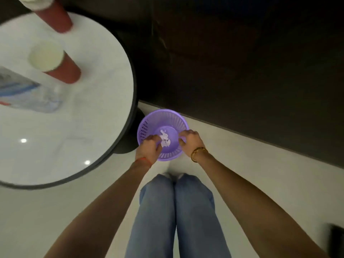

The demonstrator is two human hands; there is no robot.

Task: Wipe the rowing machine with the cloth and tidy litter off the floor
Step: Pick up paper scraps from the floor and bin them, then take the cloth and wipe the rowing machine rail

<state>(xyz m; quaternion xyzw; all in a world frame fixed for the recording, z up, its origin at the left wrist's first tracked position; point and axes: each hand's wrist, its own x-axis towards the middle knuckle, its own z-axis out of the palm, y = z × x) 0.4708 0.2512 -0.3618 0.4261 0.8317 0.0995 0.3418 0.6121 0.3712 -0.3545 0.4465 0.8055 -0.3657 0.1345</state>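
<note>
Hands, left (149,148) and right (190,141), grip purple basket (147,121) holding litter (165,139).

Counter (104,58): round, white glossy top, dark rim; two ceiling-light reflections near its lower edge.
Near cup (55,65): red paper cup, pale inside, standing on the counter.
Far cup (54,15): red, white top, at the counter's far edge, partly cut off by the frame.
Bottle (31,94): clear plastic, blue-and-white label, on the counter's left; blurred.
Wall (242,62): dark, meets the pale floor (251,179) along a diagonal line.
Dark object (336,233): bottom-right edge, unidentifiable.
</note>
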